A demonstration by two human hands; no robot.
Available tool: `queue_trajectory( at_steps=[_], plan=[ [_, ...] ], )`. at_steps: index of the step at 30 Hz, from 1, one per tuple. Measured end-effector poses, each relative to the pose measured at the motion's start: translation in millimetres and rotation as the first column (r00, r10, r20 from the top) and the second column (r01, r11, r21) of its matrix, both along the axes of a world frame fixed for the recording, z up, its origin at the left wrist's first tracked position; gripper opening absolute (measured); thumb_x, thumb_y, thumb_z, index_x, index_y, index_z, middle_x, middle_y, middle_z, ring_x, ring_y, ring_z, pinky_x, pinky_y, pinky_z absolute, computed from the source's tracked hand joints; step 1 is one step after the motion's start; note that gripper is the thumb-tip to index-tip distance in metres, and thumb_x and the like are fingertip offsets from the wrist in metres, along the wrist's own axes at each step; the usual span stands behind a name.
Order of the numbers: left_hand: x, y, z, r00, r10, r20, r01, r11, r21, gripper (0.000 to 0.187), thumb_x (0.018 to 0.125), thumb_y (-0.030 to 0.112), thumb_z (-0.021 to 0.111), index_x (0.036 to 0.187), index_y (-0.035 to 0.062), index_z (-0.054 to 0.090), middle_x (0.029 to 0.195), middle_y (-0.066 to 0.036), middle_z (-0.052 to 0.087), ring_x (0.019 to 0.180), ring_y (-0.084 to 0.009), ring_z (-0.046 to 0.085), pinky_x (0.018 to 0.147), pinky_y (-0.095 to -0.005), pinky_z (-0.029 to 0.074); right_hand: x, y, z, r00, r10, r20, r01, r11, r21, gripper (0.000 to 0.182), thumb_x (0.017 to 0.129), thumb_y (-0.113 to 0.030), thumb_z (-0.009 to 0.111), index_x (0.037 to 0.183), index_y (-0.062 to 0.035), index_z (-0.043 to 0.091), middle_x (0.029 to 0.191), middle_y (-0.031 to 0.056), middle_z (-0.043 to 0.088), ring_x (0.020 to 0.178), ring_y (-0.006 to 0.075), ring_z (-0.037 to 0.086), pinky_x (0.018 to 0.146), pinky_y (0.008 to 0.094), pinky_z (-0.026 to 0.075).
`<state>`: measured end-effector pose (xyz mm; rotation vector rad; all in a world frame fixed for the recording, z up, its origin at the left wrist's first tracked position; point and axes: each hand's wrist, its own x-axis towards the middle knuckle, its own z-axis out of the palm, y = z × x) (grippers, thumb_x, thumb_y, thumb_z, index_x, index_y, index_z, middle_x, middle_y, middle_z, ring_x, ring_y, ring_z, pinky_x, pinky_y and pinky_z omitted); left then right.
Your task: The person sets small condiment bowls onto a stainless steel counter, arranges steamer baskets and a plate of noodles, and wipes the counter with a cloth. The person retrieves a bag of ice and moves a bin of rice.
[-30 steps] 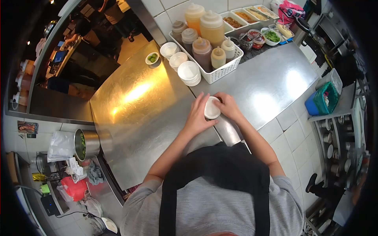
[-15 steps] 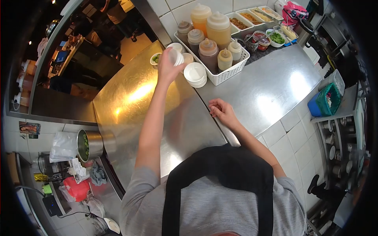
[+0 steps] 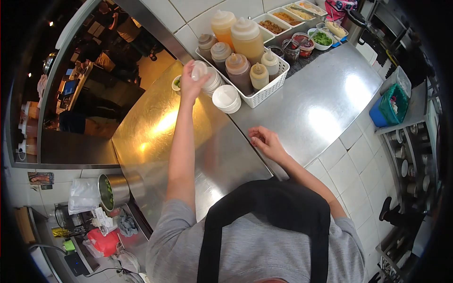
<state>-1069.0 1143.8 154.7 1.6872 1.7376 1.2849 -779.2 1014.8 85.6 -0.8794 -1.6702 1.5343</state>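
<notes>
My left hand point(image 3: 189, 87) is closed around a small translucent plastic cup point(image 3: 199, 70), held up at the far side of the counter. Just right of it stand a stack of small white cups point(image 3: 213, 82) and a stack of white bowls point(image 3: 227, 99). A small white bowl with green pieces point(image 3: 176, 84) is partly hidden behind the hand. My right hand point(image 3: 265, 141) hovers near the seam between two steel counter sections, its fingers loosely curled with nothing visible in them.
A white basket point(image 3: 266, 92) of squeeze bottles point(image 3: 247, 40) stands by the tiled wall. Food containers point(image 3: 273, 27) line the back right, with a bowl of chopped greens point(image 3: 321, 39). A metal pot point(image 3: 113, 191) is at left, a lined blue bin point(image 3: 383, 113) at right.
The view has shifted slightly. My left hand has turned and moved a little away from the bowl stacks with the plastic cup still in it. My right hand stays nearly where it was.
</notes>
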Motion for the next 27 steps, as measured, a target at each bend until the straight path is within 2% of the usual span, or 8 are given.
queue_trajectory(
  at_steps=[2, 5, 11, 16, 20, 23, 25, 27],
  plan=[
    [-10.8, 8.1, -0.6, 0.938, 0.185, 0.293, -0.217, 0.973, 0.082, 0.078, 0.068, 0.017, 0.077, 0.129, -0.0028, 0.033, 0.122, -0.016, 0.047, 0.111, -0.0222, 0.048, 0.093, -0.0328, 0.039, -1.1, 1.2, -1.6, 1.000, -0.005, -0.012, 0.005, 1.000, 0.014, 0.024, 0.086, 0.000, 0.050, 0.109, 0.0023, 0.053, 0.090, 0.0081, 0.060, 0.073, 0.0099, 0.057, 0.065, 0.0238, 0.049],
    [-15.3, 27.8, -6.3, 0.891, 0.323, 0.319, -0.364, 0.928, 0.079, 0.074, 0.073, 0.028, 0.073, 0.129, -0.0031, 0.035, 0.128, -0.017, 0.043, 0.118, -0.0249, 0.043, 0.099, -0.0337, 0.033, -2.1, -0.1, 0.4, 1.000, -0.011, -0.004, 0.011, 1.000, 0.005, 0.024, 0.086, 0.000, 0.050, 0.110, 0.0021, 0.053, 0.091, 0.0082, 0.060, 0.073, 0.0099, 0.057, 0.065, 0.0237, 0.049],
    [-10.5, 25.4, -33.5, 0.692, 0.326, 0.644, -0.451, 0.892, 0.032, 0.076, 0.086, 0.039, 0.055, 0.138, -0.0031, 0.018, 0.143, -0.019, 0.023, 0.130, -0.0284, 0.029, 0.105, -0.0350, 0.024, 0.8, -0.8, 0.2, 1.000, -0.017, 0.001, 0.017, 1.000, 0.015, 0.025, 0.086, -0.002, 0.051, 0.110, 0.0013, 0.052, 0.091, 0.0082, 0.060, 0.073, 0.0104, 0.057, 0.066, 0.0239, 0.048],
    [11.1, 17.6, -34.4, 0.806, 0.403, 0.435, -0.411, 0.908, -0.079, 0.089, 0.083, 0.034, 0.059, 0.141, -0.0014, 0.002, 0.146, -0.021, 0.008, 0.135, -0.0284, 0.011, 0.109, -0.0352, 0.013, 1.3, -2.3, 5.5, 0.999, -0.033, -0.005, 0.033, 0.999, 0.020, 0.026, 0.082, -0.005, 0.055, 0.108, 0.0002, 0.053, 0.090, 0.0118, 0.063, 0.077, 0.0171, 0.061, 0.068, 0.0280, 0.049],
    [-13.1, 30.1, -51.8, 0.722, 0.304, 0.621, -0.447, 0.891, 0.085, 0.089, 0.081, 0.029, 0.063, 0.141, 0.0000, 0.003, 0.146, -0.020, 0.008, 0.134, -0.0271, 0.015, 0.108, -0.0352, 0.016, 25.2, -3.3, 12.6, 0.995, -0.081, -0.062, 0.080, 0.997, -0.021, 0.026, 0.083, -0.007, 0.055, 0.108, -0.0008, 0.054, 0.089, 0.0095, 0.062, 0.075, 0.0144, 0.060, 0.066, 0.0259, 0.048],
    [-10.9, -21.6, -28.4, 0.845, 0.243, 0.476, -0.334, 0.936, 0.115, 0.083, 0.083, 0.023, 0.062, 0.141, 0.0021, 0.006, 0.146, -0.015, 0.011, 0.132, -0.0242, 0.020, 0.107, -0.0340, 0.019, 98.6, -3.8, 18.7, 0.926, -0.374, -0.056, 0.377, 0.924, 0.072, 0.024, 0.085, -0.009, 0.054, 0.108, -0.0027, 0.054, 0.087, 0.0045, 0.060, 0.069, 0.0098, 0.055, 0.063, 0.0234, 0.046],
    [49.0, -79.8, 9.8, 0.794, 0.354, 0.494, -0.453, 0.887, 0.093, 0.073, 0.085, 0.027, 0.056, 0.140, 0.0040, 0.013, 0.144, -0.013, 0.015, 0.132, -0.0235, 0.021, 0.107, -0.0374, 0.021, 165.2, -1.7, 24.7, 0.767, -0.623, -0.155, 0.625, 0.780, -0.045, 0.021, 0.087, -0.010, 0.050, 0.106, -0.0022, 0.055, 0.086, 0.0032, 0.060, 0.065, 0.0086, 0.053, 0.061, 0.0226, 0.045],
    [93.5, -123.5, 35.2, 0.803, 0.193, 0.565, -0.284, 0.956, 0.078, 0.062, 0.087, 0.028, 0.052, 0.138, 0.0072, 0.022, 0.139, -0.014, 0.030, 0.127, -0.0247, 0.032, 0.104, -0.0418, 0.025, 235.6, -5.8, 11.4, 0.559, -0.803, -0.204, 0.803, 0.586, -0.106, 0.019, 0.088, -0.009, 0.048, 0.103, -0.0008, 0.056, 0.085, 0.0044, 0.061, 0.064, 0.0083, 0.053, 0.059, 0.0219, 0.044]
  ],
)
